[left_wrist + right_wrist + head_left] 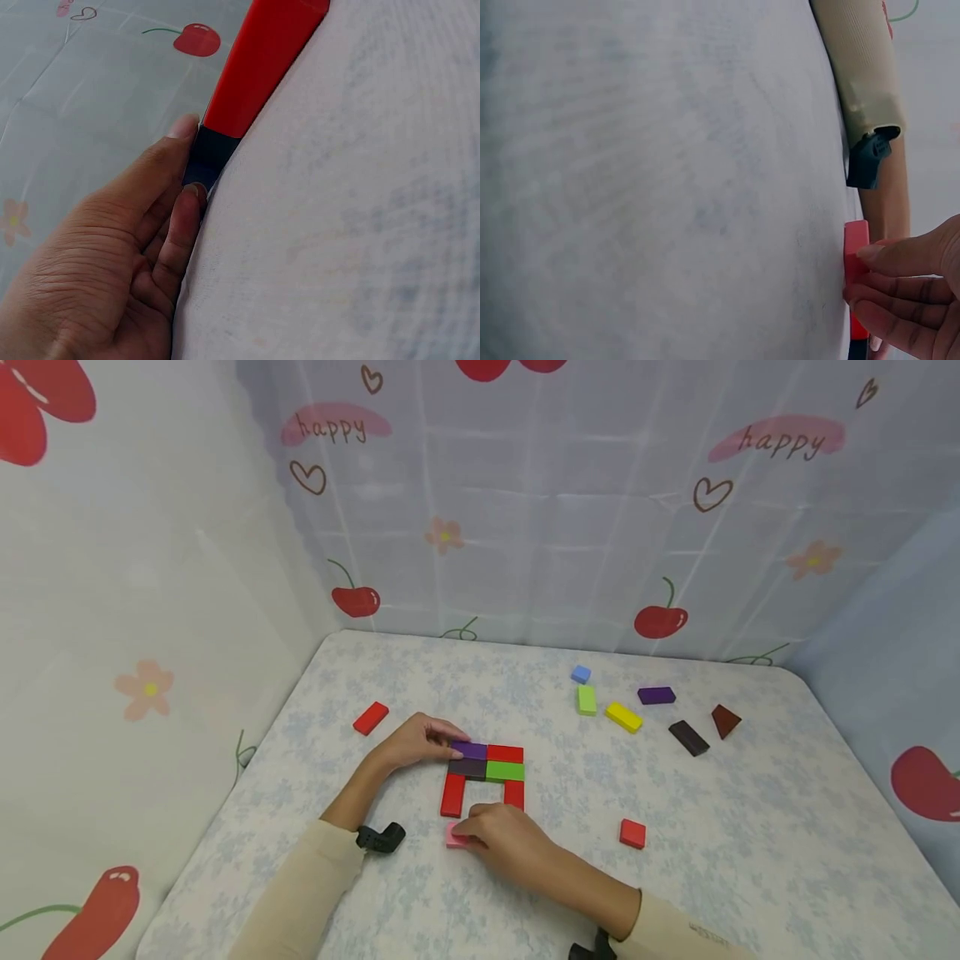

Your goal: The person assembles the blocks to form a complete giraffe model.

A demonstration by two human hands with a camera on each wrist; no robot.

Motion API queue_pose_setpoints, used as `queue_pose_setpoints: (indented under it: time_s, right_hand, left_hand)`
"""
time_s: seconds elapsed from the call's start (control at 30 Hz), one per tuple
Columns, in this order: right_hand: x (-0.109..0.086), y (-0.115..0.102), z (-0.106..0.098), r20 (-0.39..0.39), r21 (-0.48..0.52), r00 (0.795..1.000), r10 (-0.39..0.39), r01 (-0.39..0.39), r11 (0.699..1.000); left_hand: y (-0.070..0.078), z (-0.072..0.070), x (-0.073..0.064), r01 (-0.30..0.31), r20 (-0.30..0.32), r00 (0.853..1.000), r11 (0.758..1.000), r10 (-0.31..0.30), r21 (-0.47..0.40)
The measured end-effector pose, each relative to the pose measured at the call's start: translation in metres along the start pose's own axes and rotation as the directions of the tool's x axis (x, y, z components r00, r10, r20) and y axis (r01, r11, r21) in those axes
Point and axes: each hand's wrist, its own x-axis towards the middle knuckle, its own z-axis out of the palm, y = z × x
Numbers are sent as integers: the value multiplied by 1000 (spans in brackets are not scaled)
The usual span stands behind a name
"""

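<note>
In the head view, flat blocks lie edge to edge: a purple block (pixel 471 751) and a red block (pixel 506 753) at the back, a black block (pixel 467 769) and a green block (pixel 506 771) before them. Two red blocks, the left one (pixel 453 796) and the right one (pixel 513 793), extend toward the front with a gap between. My left hand (pixel 414 741) pinches the purple block at its left end. Just in front of the arrangement, my right hand (pixel 510 845) pinches a pink block (pixel 454 837) between thumb and fingers, partly covering it.
A loose red block (pixel 371 718) lies at the left, a short red block (pixel 632 833) at the right. Toward the back right are blue (pixel 581 674), light green (pixel 587 700), yellow (pixel 624 717), purple (pixel 657 695) and black (pixel 688 738) blocks and a brown piece (pixel 725 721).
</note>
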Motion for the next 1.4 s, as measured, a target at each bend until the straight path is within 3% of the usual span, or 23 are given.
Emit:
queue_pose_setpoints:
  time_s: [0.9, 1.13, 1.4]
  right_hand:
    - [16, 0, 2, -12, 2, 1000, 11, -11, 1000]
    - [-7, 6, -19, -6, -1, 998, 58, -58, 998]
    - [-43, 38, -47, -36, -21, 988, 149, -149, 989]
  left_hand:
    - [-3, -1, 0, 10, 4, 1000, 1000, -10, 3]
    - [-2, 1, 0, 4, 10, 1000, 1000, -3, -15]
    - [-1, 0, 1, -14, 12, 1000, 1000, 14, -5]
